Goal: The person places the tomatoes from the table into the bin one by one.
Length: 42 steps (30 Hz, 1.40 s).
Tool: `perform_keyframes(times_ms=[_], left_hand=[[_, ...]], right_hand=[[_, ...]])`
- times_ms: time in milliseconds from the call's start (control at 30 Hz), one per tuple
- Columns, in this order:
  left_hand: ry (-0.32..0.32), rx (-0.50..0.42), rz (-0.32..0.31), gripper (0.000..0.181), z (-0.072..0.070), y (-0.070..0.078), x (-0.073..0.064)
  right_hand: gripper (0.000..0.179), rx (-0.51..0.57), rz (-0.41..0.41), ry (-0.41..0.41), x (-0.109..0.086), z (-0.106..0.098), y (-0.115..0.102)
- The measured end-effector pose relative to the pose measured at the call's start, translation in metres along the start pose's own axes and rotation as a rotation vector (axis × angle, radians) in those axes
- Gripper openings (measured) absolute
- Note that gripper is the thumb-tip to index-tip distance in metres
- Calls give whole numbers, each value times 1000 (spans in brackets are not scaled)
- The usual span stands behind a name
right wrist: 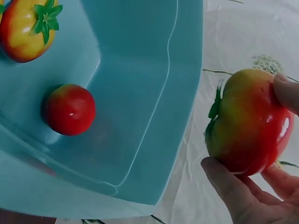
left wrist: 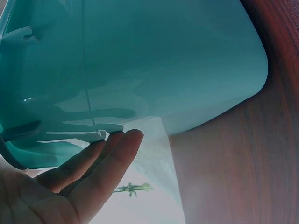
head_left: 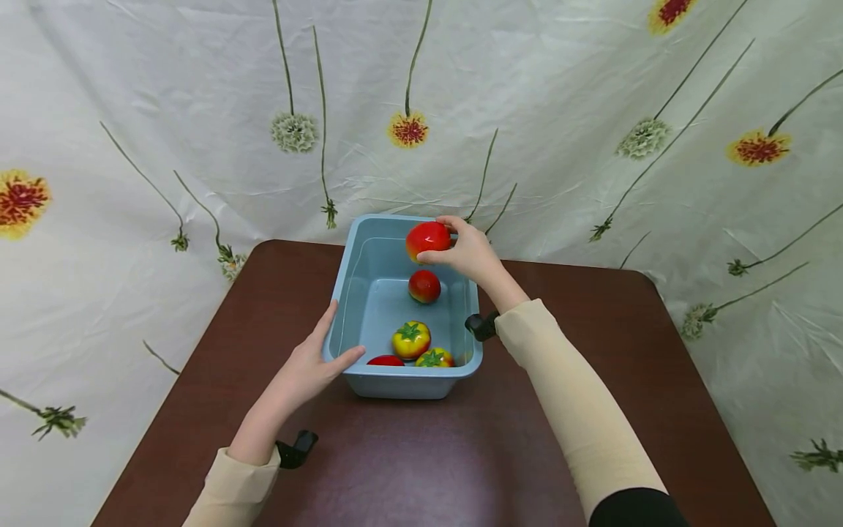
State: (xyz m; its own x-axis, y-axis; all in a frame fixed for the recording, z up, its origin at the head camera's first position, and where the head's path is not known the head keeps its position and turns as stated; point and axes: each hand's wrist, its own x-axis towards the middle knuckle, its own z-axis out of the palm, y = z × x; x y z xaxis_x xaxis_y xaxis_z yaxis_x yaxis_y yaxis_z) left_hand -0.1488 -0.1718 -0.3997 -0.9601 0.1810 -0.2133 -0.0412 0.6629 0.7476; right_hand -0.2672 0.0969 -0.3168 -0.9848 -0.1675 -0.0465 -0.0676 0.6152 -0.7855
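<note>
A light blue plastic bin stands on the table. Above its far right part, my right hand pinches a glossy red tomato between thumb and fingers; the right wrist view shows the same tomato, yellowish near its green calyx. My left hand is at the bin's near left corner, thumb over the rim, fingers fairly straight along the outer wall. Inside lie a round red fruit, two yellow-red tomatoes, one in the middle and one near the front wall, and a partly hidden red fruit.
The bin rests near the far edge of a dark brown table. Behind the table hangs a white cloth printed with flowers. A black wrist strap part sits close to the bin's right side.
</note>
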Motion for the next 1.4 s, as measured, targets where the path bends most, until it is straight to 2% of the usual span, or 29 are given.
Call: perform_keyframes(times_ms=[367, 633, 767, 1133, 1400], left_hand=[[2, -1, -5, 102, 0, 0, -1], [9, 2, 1, 101, 1, 0, 0], [7, -1, 3, 101, 0, 1, -1], [-2, -7, 5, 102, -2, 1, 1], [-4, 8, 2, 102, -4, 0, 5]], right_hand=[[79, -144, 55, -153, 5, 14, 10], [74, -284, 81, -245, 6, 21, 15], [73, -318, 96, -276, 5, 22, 14], [70, -330, 139, -264, 6, 21, 12], [59, -206, 90, -167, 5, 5, 9]])
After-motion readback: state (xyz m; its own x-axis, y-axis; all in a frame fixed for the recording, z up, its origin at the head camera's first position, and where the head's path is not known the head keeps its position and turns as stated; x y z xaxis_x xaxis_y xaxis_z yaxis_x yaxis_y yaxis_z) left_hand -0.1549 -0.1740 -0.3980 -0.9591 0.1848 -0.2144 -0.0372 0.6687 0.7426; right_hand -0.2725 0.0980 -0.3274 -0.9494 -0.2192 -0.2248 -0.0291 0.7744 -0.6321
